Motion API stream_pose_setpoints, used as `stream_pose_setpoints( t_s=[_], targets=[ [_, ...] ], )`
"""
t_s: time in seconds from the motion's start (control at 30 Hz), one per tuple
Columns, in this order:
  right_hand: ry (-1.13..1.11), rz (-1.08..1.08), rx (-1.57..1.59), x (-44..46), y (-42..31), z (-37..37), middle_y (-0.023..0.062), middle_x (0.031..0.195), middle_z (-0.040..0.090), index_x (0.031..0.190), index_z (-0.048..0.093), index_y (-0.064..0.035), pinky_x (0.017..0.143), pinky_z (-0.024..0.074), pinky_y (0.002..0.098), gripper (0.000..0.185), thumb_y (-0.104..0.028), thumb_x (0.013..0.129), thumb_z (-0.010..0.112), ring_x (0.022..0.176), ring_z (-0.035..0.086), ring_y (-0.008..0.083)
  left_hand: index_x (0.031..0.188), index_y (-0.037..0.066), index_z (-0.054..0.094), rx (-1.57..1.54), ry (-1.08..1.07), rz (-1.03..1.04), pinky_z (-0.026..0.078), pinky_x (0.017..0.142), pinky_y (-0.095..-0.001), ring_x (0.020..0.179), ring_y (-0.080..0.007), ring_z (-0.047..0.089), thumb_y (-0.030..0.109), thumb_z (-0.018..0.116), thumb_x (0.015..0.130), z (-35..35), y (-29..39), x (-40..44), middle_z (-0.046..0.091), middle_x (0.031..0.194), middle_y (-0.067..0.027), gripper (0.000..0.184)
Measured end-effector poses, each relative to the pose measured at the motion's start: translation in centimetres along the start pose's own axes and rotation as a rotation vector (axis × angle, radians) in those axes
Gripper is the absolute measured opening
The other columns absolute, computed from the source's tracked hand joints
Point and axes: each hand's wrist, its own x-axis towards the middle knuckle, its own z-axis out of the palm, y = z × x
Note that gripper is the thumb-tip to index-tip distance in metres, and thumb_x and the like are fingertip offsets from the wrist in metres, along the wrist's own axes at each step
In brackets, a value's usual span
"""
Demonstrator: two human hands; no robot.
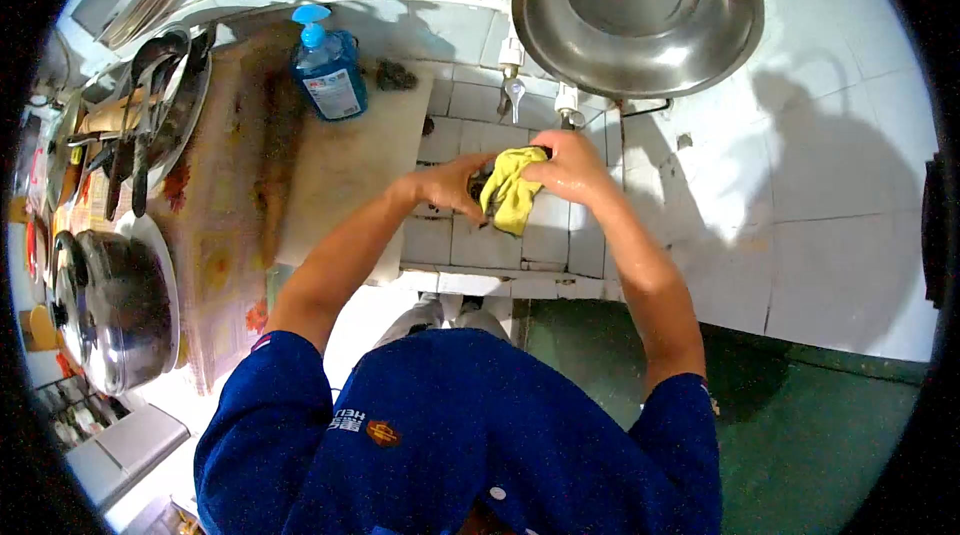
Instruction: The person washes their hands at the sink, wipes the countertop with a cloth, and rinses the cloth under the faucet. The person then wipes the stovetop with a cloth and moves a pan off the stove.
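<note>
White tile surrounded the sink (475, 247), and a metal pot (125, 300) sat far to my left. Nearer, a blue soap bottle (332, 80) stood on a pale board (350, 185); a wide sweep of my left arm could, I judged, have tipped it. My left hand (448, 185) reached in, fingers curved about a dark object (478, 187); how firmly they held it, I could not tell. The yellow cloth (513, 197) hung bunched between my hands over the sink, and a loose fold might have let the object slip. My right hand (575, 170) gripped that cloth, forearm slanting up from below. Too sharp a stroke might have knocked my knuckles on the nearby tap (567, 105).
</note>
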Motion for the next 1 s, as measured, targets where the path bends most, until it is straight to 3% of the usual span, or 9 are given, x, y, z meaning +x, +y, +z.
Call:
stream_pose_setpoints(
  t_s=[0.1,0.2,0.37,0.57,0.7,0.77,0.83,0.9,1.0],
  targets=[
    [-0.105,0.041,-0.055,0.9,-1.1,-1.7,0.0125,0.076,0.066,0.089,0.066,0.0014,0.062,0.0477,0.0309,0.034,-0.021,0.064,0.070,0.067,0.061,0.0188,0.142,0.004,0.026,0.103,0.250,0.017,0.036,0.102,-0.0340,0.115,-0.0234,0.048,0.013,0.084,0.058,0.8,-0.7,0.0,0.051,0.125,-0.0120,0.104],
    [-0.158,-0.005,-0.074,1.4,-1.9,-2.9,0.0164,0.083,0.068,0.090,0.069,-0.0058,0.072,0.0502,0.0383,0.040,-0.034,0.061,0.070,0.076,0.065,0.0327,0.143,0.004,0.021,-0.013,0.174,0.138,0.037,0.102,-0.0337,0.116,-0.0236,0.048,0.013,0.084,0.059,0.9,1.4,0.1,0.050,0.126,-0.0120,0.105],
    [-0.201,0.085,0.410,1.0,-3.9,-4.1,0.0043,0.072,0.062,0.086,0.066,0.0005,0.057,0.0462,0.0258,0.023,-0.018,0.072,0.067,0.064,0.058,0.0138,0.129,0.006,0.042,-0.285,0.315,0.120,0.046,0.089,-0.0305,0.100,-0.0153,0.056,0.012,0.081,0.067,2.6,3.2,0.6,0.059,0.109,-0.0034,0.073],
    [-0.243,0.148,0.526,0.5,-0.3,-4.4,0.0068,0.091,0.063,0.100,0.060,0.0009,0.066,0.0485,0.0253,0.031,-0.017,0.077,0.070,0.081,0.059,0.0136,0.118,0.002,0.053,-0.188,0.498,0.066,0.047,0.085,-0.0286,0.094,-0.0145,0.058,0.009,0.071,0.068,1.8,2.3,0.4,0.062,0.105,-0.0047,0.053],
    [-0.325,-0.156,0.319,0.6,4.2,-1.7,0.0063,0.095,0.061,0.112,0.053,-0.0009,0.080,0.0468,0.0287,0.052,-0.012,0.068,0.079,0.087,0.057,0.0166,0.116,0.001,0.053,-0.234,0.527,-0.025,0.048,0.082,-0.0282,0.091,-0.0156,0.058,0.004,0.071,0.061,1.7,2.7,0.2,0.062,0.102,-0.0059,0.058],
    [-0.557,-0.170,0.090,-0.5,1.9,-1.9,0.0094,0.101,0.062,0.119,0.050,-0.0008,0.088,0.0440,0.0305,0.072,-0.027,0.061,0.084,0.097,0.057,0.0208,0.116,0.000,0.053,-0.165,0.501,-0.112,0.049,0.080,-0.0285,0.090,-0.0162,0.059,0.004,0.070,0.061,2.0,3.5,0.5,0.063,0.103,-0.0069,0.058],
    [-0.681,-0.205,0.155,-0.8,1.2,-0.6,0.0068,0.110,0.059,0.123,0.047,-0.0043,0.089,0.0432,0.0294,0.078,-0.028,0.059,0.085,0.103,0.055,0.0196,0.117,0.000,0.052,-0.148,0.516,-0.106,0.050,0.081,-0.0302,0.089,-0.0189,0.061,0.003,0.069,0.062,2.5,3.4,1.0,0.062,0.102,-0.0084,0.058],
    [-0.377,-0.232,0.475,-1.1,2.6,3.1,0.0040,0.116,0.056,0.129,0.042,-0.0079,0.093,0.0420,0.0296,0.084,-0.022,0.059,0.086,0.108,0.052,0.0184,0.118,0.000,0.052,-0.607,0.638,-0.028,0.052,0.082,-0.0322,0.088,-0.0216,0.062,0.000,0.065,0.063,3.0,2.5,1.9,0.062,0.100,-0.0099,0.056],
    [-0.342,-0.389,0.874,-2.9,-0.1,3.2,0.0036,0.127,0.046,0.134,0.033,-0.0066,0.091,0.0452,0.0296,0.087,-0.015,0.065,0.084,0.111,0.049,0.0176,0.116,-0.002,0.051,-0.755,0.707,-0.014,0.053,0.078,-0.0340,0.087,-0.0245,0.063,0.000,0.058,0.069,4.5,3.7,2.3,0.062,0.097,-0.0129,0.048]
  ],
)
